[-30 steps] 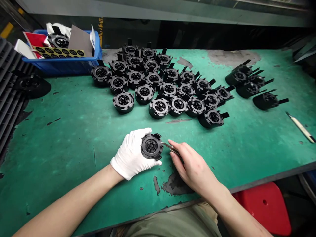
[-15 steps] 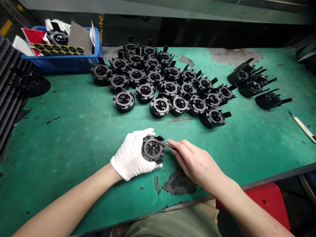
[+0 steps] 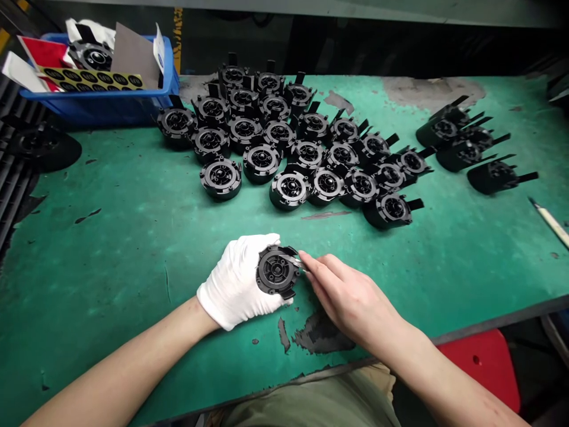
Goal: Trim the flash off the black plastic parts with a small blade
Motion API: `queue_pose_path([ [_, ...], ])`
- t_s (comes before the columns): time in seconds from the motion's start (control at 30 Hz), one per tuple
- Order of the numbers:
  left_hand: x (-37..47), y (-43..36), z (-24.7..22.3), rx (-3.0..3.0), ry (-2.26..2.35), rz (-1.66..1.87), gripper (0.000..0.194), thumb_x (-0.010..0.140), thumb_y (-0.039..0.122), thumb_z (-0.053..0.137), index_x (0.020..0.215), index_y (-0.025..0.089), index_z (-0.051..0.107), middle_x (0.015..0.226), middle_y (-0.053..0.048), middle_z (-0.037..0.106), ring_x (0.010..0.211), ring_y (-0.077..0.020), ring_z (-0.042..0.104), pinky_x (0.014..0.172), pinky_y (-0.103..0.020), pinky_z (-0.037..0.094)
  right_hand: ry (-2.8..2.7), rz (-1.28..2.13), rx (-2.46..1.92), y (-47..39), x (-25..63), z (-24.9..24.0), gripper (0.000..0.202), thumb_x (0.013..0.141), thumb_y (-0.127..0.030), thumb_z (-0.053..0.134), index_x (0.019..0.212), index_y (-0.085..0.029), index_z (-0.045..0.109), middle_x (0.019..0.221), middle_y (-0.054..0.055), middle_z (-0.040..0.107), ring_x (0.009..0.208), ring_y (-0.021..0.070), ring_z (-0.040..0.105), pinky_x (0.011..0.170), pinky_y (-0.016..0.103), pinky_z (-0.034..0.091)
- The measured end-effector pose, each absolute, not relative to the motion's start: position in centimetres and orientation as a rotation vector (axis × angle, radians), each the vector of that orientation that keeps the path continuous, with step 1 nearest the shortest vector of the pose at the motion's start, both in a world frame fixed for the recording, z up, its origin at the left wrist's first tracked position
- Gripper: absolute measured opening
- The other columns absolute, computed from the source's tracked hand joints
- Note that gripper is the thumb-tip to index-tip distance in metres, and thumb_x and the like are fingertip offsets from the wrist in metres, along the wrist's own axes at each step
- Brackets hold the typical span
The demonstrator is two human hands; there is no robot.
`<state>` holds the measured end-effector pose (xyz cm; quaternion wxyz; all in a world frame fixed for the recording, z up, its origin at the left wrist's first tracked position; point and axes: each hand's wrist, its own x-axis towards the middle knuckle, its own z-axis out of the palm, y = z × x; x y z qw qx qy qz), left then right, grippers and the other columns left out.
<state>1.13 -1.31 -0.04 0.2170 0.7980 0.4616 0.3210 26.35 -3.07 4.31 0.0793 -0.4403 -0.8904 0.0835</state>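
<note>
Tool (image 3: pixel 297 262) edged over part (image 3: pixel 275 270); left grip (image 3: pixel 240 281) clamped on part, right grip (image 3: pixel 351 293) on tool. 10 o'clock bin (image 3: pixel 104 107): stickers (image 3: pixel 93 79), unit (image 3: pixel 95 57).

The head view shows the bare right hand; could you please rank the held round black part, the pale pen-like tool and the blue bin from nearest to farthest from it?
From the right hand:
1. Round black part: just left, in the gloved left hand.
2. Pale pen-like tool: rightward, at the picture's edge.
3. Blue bin: far left, at the back.

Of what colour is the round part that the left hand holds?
The round part is black, best seen in the head view.
</note>
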Motion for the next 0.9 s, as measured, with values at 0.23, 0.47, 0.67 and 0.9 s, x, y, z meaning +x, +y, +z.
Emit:
queue_pose_path([
  [0.23, 1.1, -1.3, 0.0, 2.207, 1.275, 0.894, 0.105, 0.064, 0.057, 0.095, 0.147, 0.022, 0.041, 0.128, -0.016, 0.067, 0.117, -0.0373, 0.07, 0.101, -0.052, 0.059, -2.679, 0.232, -1.316, -2.9, 26.2, 4.3, 0.046, 0.111, -0.019, 0.042, 0.157, -0.018, 0.038, 0.097, 0.006, 0.065, 0.07, 0.018, 0.062, 0.056, 0.03, 0.049],
  [0.47, 1.1, -1.3, 0.0, 2.206, 1.282, 0.889, 0.105, 0.062, 0.055, 0.097, 0.145, 0.022, 0.042, 0.128, -0.016, 0.067, 0.117, -0.0379, 0.069, 0.102, -0.053, 0.059, -2.761, 0.038, -1.302, -2.9, 26.3, 4.6, 0.052, 0.102, -0.008, 0.042, 0.153, -0.018, 0.04, 0.09, 0.004, 0.061, 0.063, 0.0173, 0.052, 0.05, 0.031, 0.037],
  [0.67, 1.2, -1.2, 0.1, 2.208, 1.283, 0.885, 0.105, 0.062, 0.055, 0.097, 0.145, 0.022, 0.041, 0.127, -0.016, 0.067, 0.117, -0.038, 0.07, 0.101, -0.053, 0.059, -2.791, -0.008, -1.219, -2.0, 26.2, 5.5, 0.049, 0.096, -0.004, 0.041, 0.144, -0.014, 0.046, 0.087, 0.004, 0.057, 0.06, 0.0172, 0.044, 0.048, 0.033, 0.029],
  [0.9, 1.3, -1.2, 0.4, 2.216, 1.291, 0.894, 0.104, 0.06, 0.052, 0.097, 0.143, 0.021, 0.043, 0.125, -0.016, 0.068, 0.114, -0.0382, 0.071, 0.099, -0.053, 0.06, -2.861, -0.003, -1.139, -1.4, 26.3, 6.1, 0.052, 0.09, -0.002, 0.042, 0.141, -0.012, 0.048, 0.087, 0.005, 0.057, 0.062, 0.0185, 0.045, 0.051, 0.034, 0.032],
])
